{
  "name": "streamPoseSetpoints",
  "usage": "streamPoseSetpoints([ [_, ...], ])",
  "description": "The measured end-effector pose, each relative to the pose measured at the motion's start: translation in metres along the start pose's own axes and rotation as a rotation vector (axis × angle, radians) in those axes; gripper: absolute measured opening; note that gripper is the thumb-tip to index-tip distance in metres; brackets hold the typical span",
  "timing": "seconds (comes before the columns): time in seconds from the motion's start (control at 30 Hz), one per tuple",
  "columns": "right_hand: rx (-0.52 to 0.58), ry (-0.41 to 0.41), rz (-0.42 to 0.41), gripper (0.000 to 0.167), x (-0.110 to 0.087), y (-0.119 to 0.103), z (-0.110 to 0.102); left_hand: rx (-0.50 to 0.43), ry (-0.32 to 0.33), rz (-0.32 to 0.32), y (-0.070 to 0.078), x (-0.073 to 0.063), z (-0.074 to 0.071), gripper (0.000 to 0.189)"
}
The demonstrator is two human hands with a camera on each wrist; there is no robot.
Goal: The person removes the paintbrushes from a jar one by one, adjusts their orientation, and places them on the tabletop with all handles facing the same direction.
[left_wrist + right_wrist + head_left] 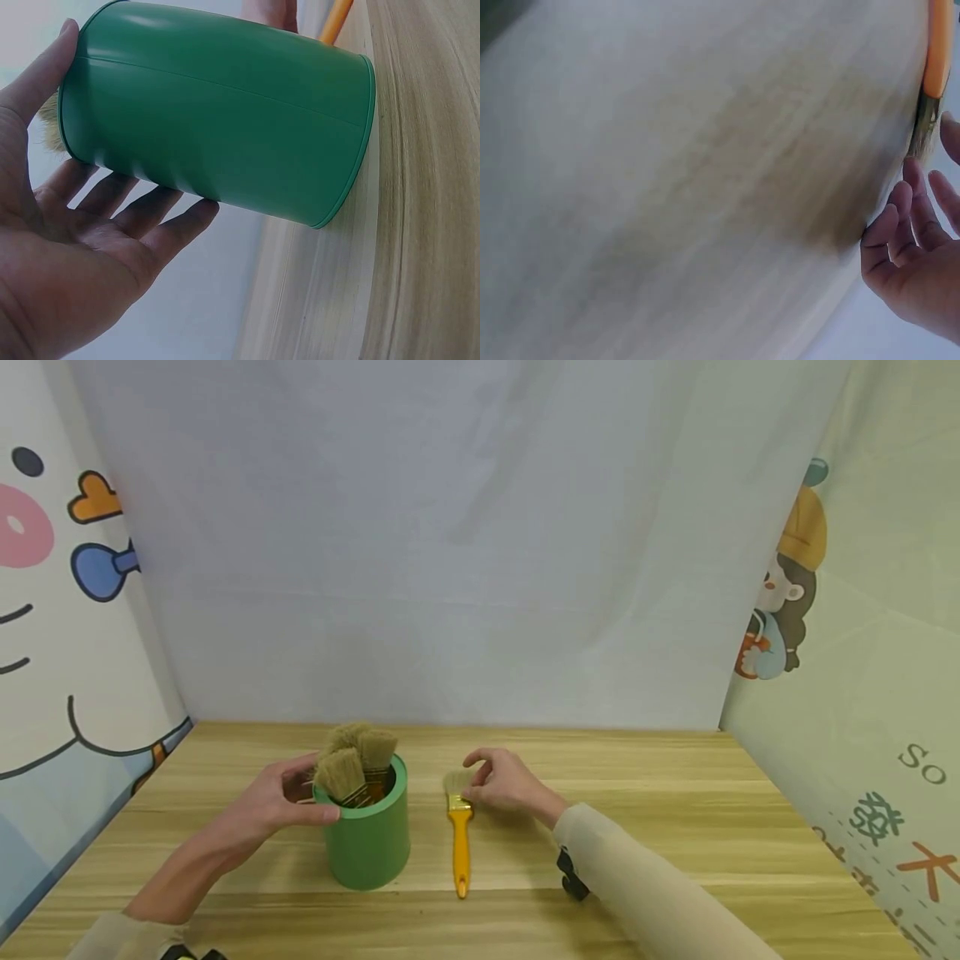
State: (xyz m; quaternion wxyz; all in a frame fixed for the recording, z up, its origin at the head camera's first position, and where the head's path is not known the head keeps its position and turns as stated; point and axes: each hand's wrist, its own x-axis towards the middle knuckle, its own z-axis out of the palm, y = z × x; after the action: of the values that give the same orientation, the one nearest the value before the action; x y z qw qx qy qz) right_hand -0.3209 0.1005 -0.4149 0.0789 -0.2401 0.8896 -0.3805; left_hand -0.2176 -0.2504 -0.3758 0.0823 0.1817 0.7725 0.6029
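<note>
A green can (369, 852) stands upright on the table with several bristle-up paintbrushes (342, 774) in it. My left hand (264, 800) holds the can near its top, thumb at the rim and fingers along the side, as the left wrist view shows. Just right of the can, a single paintbrush (461, 839) with a yellow-orange handle lies flat, its bristles pointing away from me. Beside those bristles is my right hand (512, 783), fingers loosely bent and spread around the bristle end. In the right wrist view its fingertips are right at the brush's bristles (924, 131).
The wood-grain table (637, 827) reaches back to a pale hanging cloth (450, 568). Printed cartoon sheets hang on the left (67, 635) and right (847, 693) sides of the table.
</note>
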Motion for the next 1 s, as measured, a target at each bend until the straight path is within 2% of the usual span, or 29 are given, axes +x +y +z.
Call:
streamPoseSetpoints([
  [0.33,0.002,-0.074,0.013,0.050,0.0015,0.0027,-0.0043,0.005,0.000,0.000,-0.0008,-0.0003,-0.0001,0.082],
  [1.0,-0.059,-0.065,0.019,0.048,0.0032,0.0031,-0.0032,0.003,0.004,-0.011,-0.0001,0.0006,0.0003,0.085],
])
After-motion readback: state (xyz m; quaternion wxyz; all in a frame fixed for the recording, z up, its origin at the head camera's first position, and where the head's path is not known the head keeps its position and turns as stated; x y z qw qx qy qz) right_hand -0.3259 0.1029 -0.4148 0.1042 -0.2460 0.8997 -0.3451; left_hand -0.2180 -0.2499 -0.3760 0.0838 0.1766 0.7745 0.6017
